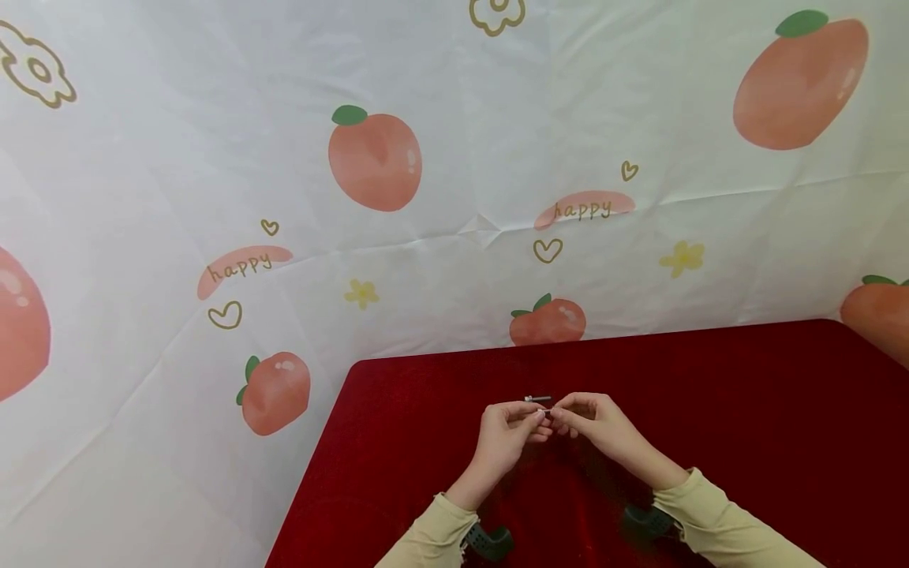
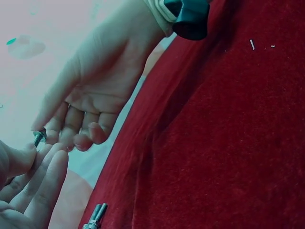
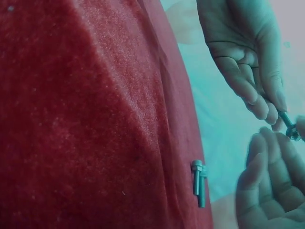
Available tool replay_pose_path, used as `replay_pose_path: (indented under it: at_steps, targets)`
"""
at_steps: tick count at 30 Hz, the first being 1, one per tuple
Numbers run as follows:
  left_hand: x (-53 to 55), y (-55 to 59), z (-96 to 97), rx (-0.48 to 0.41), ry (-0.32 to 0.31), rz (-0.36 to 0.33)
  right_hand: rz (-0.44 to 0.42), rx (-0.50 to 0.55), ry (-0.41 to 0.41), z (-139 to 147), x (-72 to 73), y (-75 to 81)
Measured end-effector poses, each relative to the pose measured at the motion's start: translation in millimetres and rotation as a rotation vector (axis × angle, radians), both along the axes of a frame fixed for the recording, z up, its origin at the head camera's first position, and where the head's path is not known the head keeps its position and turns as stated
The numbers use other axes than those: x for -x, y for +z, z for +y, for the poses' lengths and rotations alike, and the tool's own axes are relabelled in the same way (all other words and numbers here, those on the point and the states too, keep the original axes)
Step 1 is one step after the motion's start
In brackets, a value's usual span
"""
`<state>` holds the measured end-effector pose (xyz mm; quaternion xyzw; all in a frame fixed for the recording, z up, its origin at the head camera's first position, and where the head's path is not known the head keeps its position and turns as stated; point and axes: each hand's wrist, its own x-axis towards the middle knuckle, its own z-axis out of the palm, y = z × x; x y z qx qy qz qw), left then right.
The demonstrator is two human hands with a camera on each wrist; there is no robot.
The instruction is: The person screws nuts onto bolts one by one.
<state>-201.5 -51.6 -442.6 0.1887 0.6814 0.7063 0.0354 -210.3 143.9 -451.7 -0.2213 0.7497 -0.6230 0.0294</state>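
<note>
Between the two hands is a small metal bolt (image 2: 37,140) with a wider end, held above the red cloth. My left hand (image 1: 503,432) pinches the bolt's threaded shank between thumb and finger. At the wider end, my right hand (image 1: 604,426) grips with thumb and fingertips; whether that end is a head or a nut cannot be told. The other fingers of both hands are loosely bent beneath. Just beyond the fingertips, two more bolts (image 3: 198,183) lie side by side on the cloth, also visible as bolts (image 1: 537,398) in the head view.
A red velvet cloth (image 1: 398,442) covers the table. Behind it hangs a white backdrop (image 1: 454,158) printed with fruit. Small pale scraps (image 2: 252,44) lie on the cloth. Dark wrist devices (image 1: 490,543) sit below both sleeves.
</note>
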Motion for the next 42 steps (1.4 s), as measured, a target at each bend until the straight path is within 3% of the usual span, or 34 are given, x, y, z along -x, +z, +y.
replay_pose_path:
  at_steps: [4, 8, 11, 14, 20, 26, 33, 39, 42]
  targets:
    - [-2.1, 2.5, 0.0, 0.007, -0.001, 0.002, 0.002, 0.019, 0.021, 1, 0.4, -1.5]
    - [-11.1, 15.9, 0.0, 0.003, -0.007, 0.013, 0.036, 0.042, 0.053, 2, 1.4, -2.8]
    - [-14.4, 21.4, -0.2, 0.006, -0.007, 0.025, 0.024, -0.001, 0.025, 2, 2.4, -3.0]
    - [-14.8, 21.9, -0.2, 0.017, -0.005, 0.026, 0.011, -0.027, 0.006, 2, 2.6, -3.5]
    - [-14.2, 20.2, -0.2, 0.042, 0.007, 0.016, 0.037, 0.031, 0.024, 2, 1.1, -2.7]
    - [-14.1, 20.4, 0.5, 0.049, 0.006, 0.025, 0.013, -0.031, -0.034, 2, 1.5, 0.4]
    - [-13.9, 20.6, 1.0, 0.044, 0.015, 0.020, 0.021, 0.014, 0.030, 3, 2.4, -0.3]
    - [-12.9, 19.6, -0.1, 0.047, 0.022, 0.020, -0.008, -0.046, 0.005, 1, 1.5, 0.4]
    - [-12.9, 19.4, -0.5, 0.047, 0.022, 0.022, -0.017, -0.016, 0.012, 1, 0.5, 0.5]
